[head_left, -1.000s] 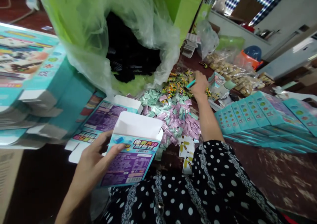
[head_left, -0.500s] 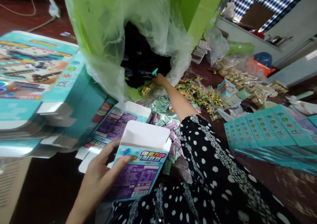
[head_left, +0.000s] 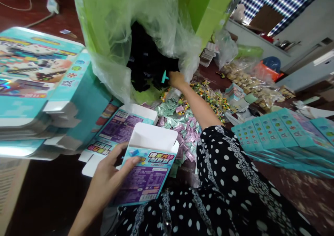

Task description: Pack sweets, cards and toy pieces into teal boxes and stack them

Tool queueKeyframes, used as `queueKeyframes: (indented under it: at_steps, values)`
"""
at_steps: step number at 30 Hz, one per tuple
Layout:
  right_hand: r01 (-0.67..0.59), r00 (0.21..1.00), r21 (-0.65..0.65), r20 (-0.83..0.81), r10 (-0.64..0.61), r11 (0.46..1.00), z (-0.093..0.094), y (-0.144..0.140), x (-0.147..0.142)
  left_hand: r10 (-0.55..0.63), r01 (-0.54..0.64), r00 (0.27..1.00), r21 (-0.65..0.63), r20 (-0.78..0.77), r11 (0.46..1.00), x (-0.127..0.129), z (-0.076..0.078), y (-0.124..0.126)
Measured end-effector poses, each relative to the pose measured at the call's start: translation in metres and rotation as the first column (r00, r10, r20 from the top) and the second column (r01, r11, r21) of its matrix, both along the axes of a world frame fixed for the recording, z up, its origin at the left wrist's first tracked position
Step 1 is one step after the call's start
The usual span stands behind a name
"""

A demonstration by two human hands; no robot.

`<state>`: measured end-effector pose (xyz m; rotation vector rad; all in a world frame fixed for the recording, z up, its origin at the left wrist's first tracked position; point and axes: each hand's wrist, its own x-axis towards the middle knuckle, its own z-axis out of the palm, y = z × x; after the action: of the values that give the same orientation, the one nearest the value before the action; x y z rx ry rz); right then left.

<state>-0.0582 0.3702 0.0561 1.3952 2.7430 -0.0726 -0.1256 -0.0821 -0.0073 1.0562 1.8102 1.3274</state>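
My left hand [head_left: 106, 182] holds an open teal and purple carton [head_left: 147, 166] against my lap, its white top flap raised. My right hand [head_left: 176, 79] reaches far forward to the mouth of a clear plastic bag [head_left: 114, 45] lined inside a green box, where black items [head_left: 144, 60] lie. A small teal piece [head_left: 164, 76] is pinched in its fingers. Below my forearm lie heaps of small pink and pale green sachets [head_left: 180, 119] and colourful little packets [head_left: 211, 97].
Stacks of flat teal cartons [head_left: 44, 90] rise at the left, and one flat carton [head_left: 114, 131] lies under the held one. A row of filled teal boxes [head_left: 281, 131] stands at the right. Bags of goods [head_left: 250, 79] sit behind on the dark red table [head_left: 292, 190].
My right hand swung from the colourful packets at the right over to the bag's mouth, carrying the teal piece. The left hand kept the carton nearly still.
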Motion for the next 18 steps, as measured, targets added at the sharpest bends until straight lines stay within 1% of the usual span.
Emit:
queueKeyframes:
  at_steps: [2, 3, 4, 7, 9, 10, 11, 13, 16, 18]
  values:
    - [-0.085, 0.996, 0.188, 0.000, 0.086, 0.979, 0.032, -0.017, 0.031, 0.025, -0.025, 0.999, 0.009, -0.024, 1.000, 0.005, 0.006, 0.001]
    - [-0.138, 0.990, 0.260, 0.016, 0.139, 0.956, 0.049, -0.028, 0.049, 0.032, -0.031, 0.999, 0.014, -0.035, 0.999, 0.008, 0.008, 0.002]
    - [-0.190, 0.982, 0.301, 0.037, 0.187, 0.935, 0.066, -0.039, 0.068, 0.028, -0.027, 0.999, 0.019, -0.043, 0.999, 0.010, 0.009, 0.004]
    - [-0.297, 0.954, 0.341, 0.066, 0.292, 0.892, 0.112, -0.080, 0.126, -0.027, 0.028, 0.999, 0.017, -0.041, 0.999, 0.015, 0.007, 0.017]
    - [-0.361, 0.932, 0.331, 0.090, 0.352, 0.872, 0.135, -0.109, 0.160, -0.077, 0.077, 0.996, 0.008, -0.036, 0.997, 0.019, 0.003, 0.029]
    - [-0.391, 0.920, 0.319, 0.112, 0.375, 0.864, 0.144, -0.125, 0.173, -0.101, 0.101, 0.994, 0.006, -0.030, 0.995, 0.023, 0.001, 0.035]
    - [-0.413, 0.911, 0.306, 0.141, 0.388, 0.858, 0.150, -0.140, 0.184, -0.128, 0.128, 0.992, 0.006, -0.018, 0.992, 0.026, -0.001, 0.041]
    - [-0.430, 0.900, 0.286, 0.214, 0.380, 0.856, 0.156, -0.170, 0.200, -0.189, 0.189, 0.981, 0.018, 0.038, 0.982, 0.036, -0.003, 0.050]
    - [-0.422, 0.888, 0.241, 0.301, 0.346, 0.874, 0.152, -0.207, 0.210, -0.266, 0.260, 0.953, 0.055, 0.147, 0.964, 0.052, 0.000, 0.057]
    - [-0.435, 0.872, 0.168, 0.325, 0.367, 0.885, 0.148, -0.225, 0.214, -0.303, 0.294, 0.936, 0.080, 0.177, 0.953, 0.062, 0.003, 0.060]
